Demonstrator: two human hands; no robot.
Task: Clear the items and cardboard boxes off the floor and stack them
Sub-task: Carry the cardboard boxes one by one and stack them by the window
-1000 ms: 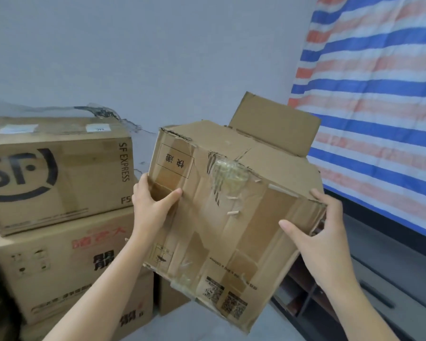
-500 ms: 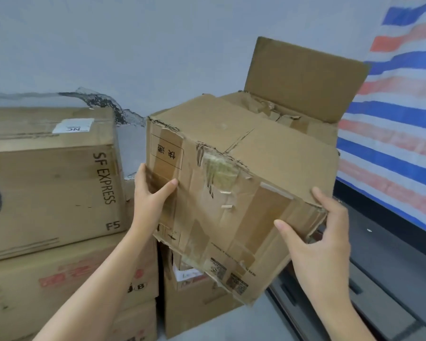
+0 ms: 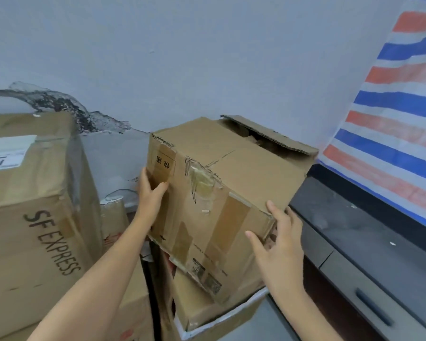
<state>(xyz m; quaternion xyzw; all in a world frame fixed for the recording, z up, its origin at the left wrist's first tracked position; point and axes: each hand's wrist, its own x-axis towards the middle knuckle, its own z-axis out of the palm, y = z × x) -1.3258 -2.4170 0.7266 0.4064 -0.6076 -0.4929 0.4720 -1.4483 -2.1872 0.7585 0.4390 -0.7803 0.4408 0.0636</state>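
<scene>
Cardboard box point(image 3: 231, 183) tilted over lower box point(image 3: 207, 313), grey wall point(image 3: 182, 57) behind; left hand point(image 3: 150, 195) grips edge, right hand point(image 3: 280, 247) fingers point(image 3: 272, 209) splayed.

A: Your left hand point(image 3: 150, 193) shows only its thumb on the cardboard box point(image 3: 221, 193). The fingers are hidden behind the box's left side.

B: Your right hand point(image 3: 278, 244) covers the near right corner, and the tips of its outer fingers can't be made out there.

A: The box hides most of the lower box point(image 3: 207, 313), so you can't tell whether the two touch.

B: The printed codes point(image 3: 198, 268) on its front are too blurred to read.

A: The SF EXPRESS box point(image 3: 35, 217) and its white label point(image 3: 5, 153) run off the left edge. The striped tarp point(image 3: 399, 134) and dark cabinet point(image 3: 379, 267) run off the right.
</scene>
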